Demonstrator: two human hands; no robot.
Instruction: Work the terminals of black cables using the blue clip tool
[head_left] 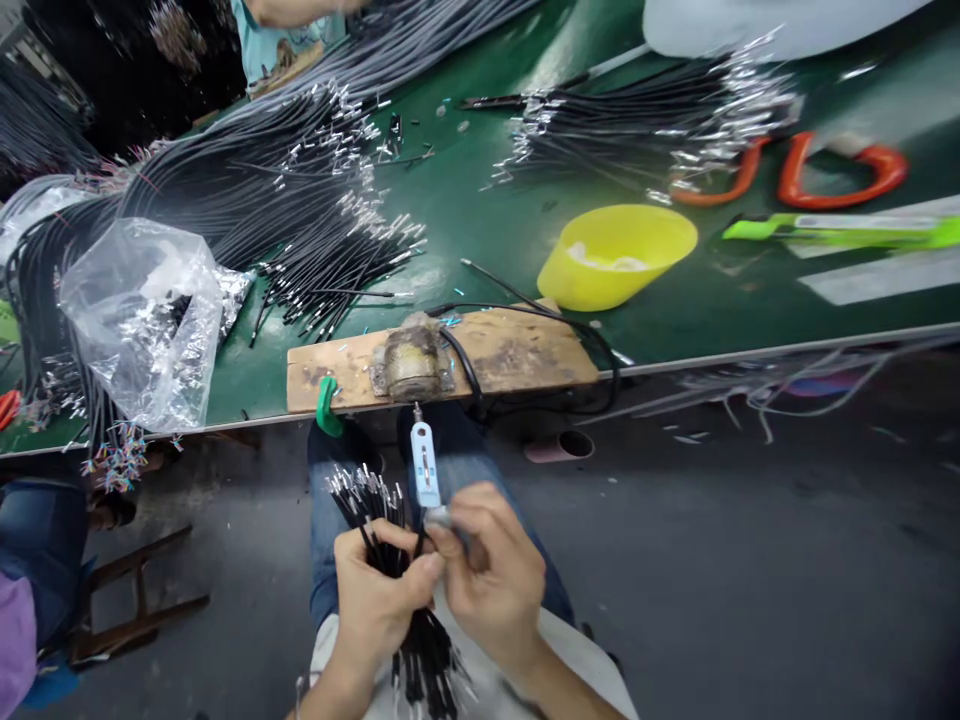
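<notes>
My left hand is closed around a bundle of short black cables with silver stripped ends sticking out above and below. Close beside it, my right hand is pinched, its fingertips almost touching my left thumb. A small grey piece shows at those fingertips; blur hides what it is. Just above the hands, a light-blue plastic tool head sits on the shaft of a small motor. The motor is fixed to a wooden board at the table edge.
A green clamp grips the board. On the green table are piles of black cables, a clear plastic bag, a yellow cup, orange-handled scissors and a green cutter. Another person's arm shows at the back.
</notes>
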